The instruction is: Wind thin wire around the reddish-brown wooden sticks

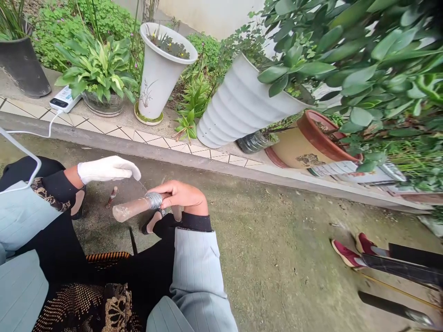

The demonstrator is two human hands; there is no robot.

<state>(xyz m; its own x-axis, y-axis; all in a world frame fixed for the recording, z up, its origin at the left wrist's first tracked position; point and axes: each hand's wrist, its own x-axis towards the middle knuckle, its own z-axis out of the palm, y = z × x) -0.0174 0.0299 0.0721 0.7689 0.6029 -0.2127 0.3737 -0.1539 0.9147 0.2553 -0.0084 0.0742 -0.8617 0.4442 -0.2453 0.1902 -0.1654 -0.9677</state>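
In my feed, the bare right hand (180,196) clasps a stick (129,209) above the ground (263,258); the gloved left hand (107,169) pinches wire (153,200) coiled around it. Ahead, flowerpots (159,76) on a tiled ledge (140,139) bar the way; another person's red shoes (346,254) stand right.

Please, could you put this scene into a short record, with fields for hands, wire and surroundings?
left hand: white-gloved, grip unclear
right hand: bare, around a pale stick
wire coil: silvery, wound around the stick; thin strand runs toward the glove
tiled ledge: flared white pot, ribbed pot
nearby: another person's dark red shoes
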